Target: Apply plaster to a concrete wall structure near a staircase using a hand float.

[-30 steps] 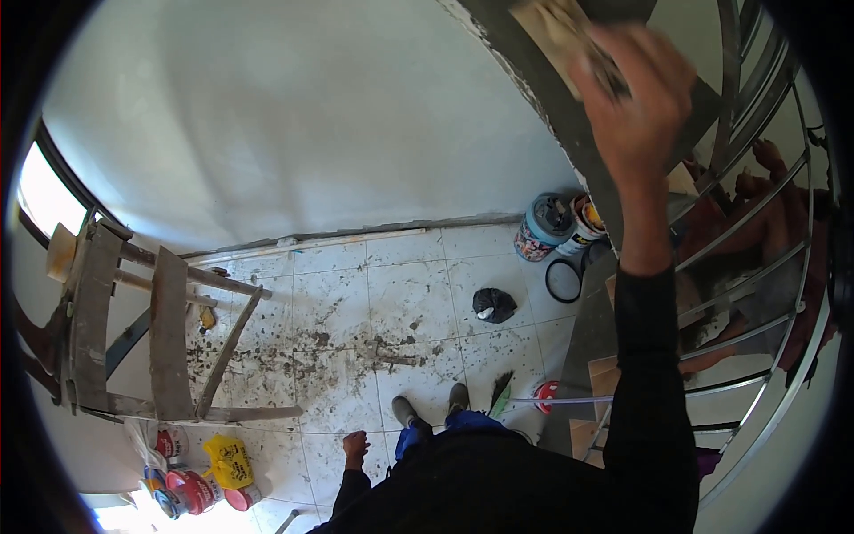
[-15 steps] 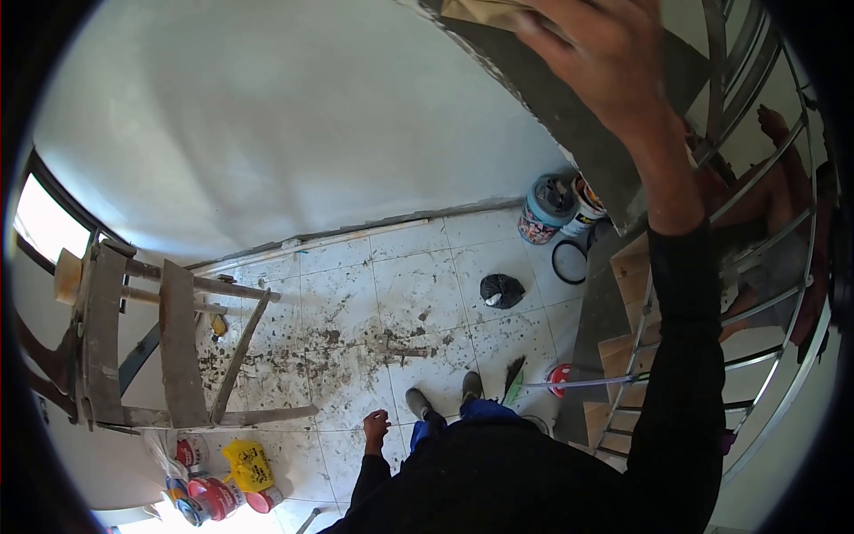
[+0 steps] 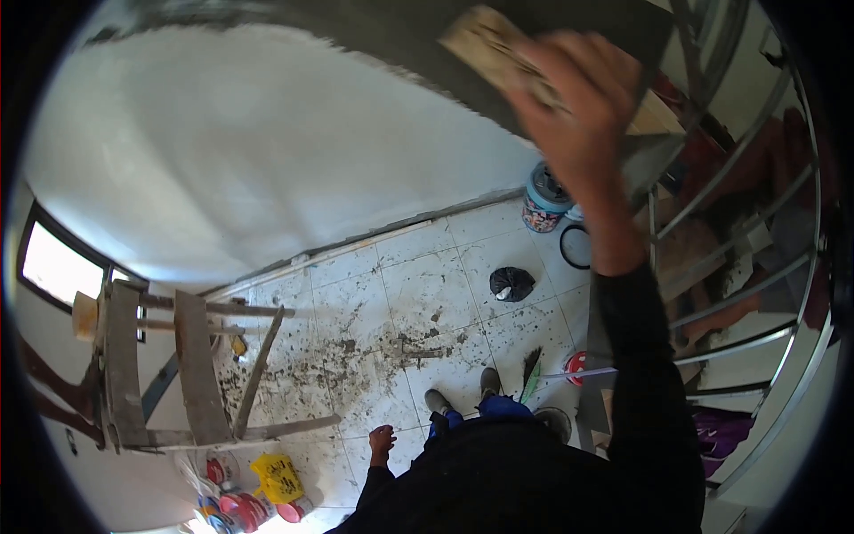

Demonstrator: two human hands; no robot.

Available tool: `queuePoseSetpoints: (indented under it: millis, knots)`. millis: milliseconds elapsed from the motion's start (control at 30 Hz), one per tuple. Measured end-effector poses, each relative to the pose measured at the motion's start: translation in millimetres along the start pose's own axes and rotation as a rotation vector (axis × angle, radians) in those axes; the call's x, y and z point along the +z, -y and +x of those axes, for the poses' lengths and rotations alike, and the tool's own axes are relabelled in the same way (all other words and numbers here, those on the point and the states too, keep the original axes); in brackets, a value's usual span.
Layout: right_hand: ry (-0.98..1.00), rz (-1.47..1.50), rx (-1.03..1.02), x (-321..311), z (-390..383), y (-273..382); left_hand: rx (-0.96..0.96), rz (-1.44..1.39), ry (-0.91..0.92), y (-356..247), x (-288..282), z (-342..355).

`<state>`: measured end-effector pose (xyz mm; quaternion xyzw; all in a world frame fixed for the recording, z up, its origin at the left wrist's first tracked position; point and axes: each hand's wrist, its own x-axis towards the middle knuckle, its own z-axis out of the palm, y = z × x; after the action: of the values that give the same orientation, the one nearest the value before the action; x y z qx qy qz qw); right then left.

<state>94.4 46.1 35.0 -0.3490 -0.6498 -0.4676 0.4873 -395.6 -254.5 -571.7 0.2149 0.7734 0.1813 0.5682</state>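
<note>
My right hand [image 3: 574, 111] is raised, its fingers closed around a tan rectangular block [image 3: 485, 53]. The block has dark lines across it, and I cannot make out its exact kind. It lies against a smooth dark-grey cement surface [image 3: 405, 31] at the top, at the least very close to it. Below that surface's ragged edge spreads the pale wall [image 3: 276, 142]. My left hand [image 3: 382, 442] hangs low beside my body, fingers loosely curled, and nothing shows in it.
A wooden trestle [image 3: 191, 374] stands at left above paint buckets [image 3: 245, 512] and a yellow container [image 3: 277, 478]. Debris litters the tiled floor [image 3: 418, 285], with a black bag [image 3: 511, 283], a blue bucket [image 3: 544, 200] and a broom [image 3: 531, 369]. A metal railing [image 3: 756, 334] curves along the right; a person is beyond it.
My right hand has come down and a little left with the tan block, which now shows more fully. The view has tilted up, showing more of the grey surface. My left hand still hangs low.
</note>
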Motion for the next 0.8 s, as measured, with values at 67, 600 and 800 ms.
queuePoseSetpoints:
  millis: [67, 600, 800]
  knots:
    - [-0.023, 0.086, 0.104, 24, 9, 22, 0.014, 0.026, 0.061, -1, -2, 6]
    - [-0.122, 0.147, 0.619, 27, -64, 42, -0.013, -0.026, 0.077, 33, -13, -36]
    - [-0.435, 0.097, 1.135, -11, -252, -33, -0.081, -0.080, -0.056, 13, 18, -73]
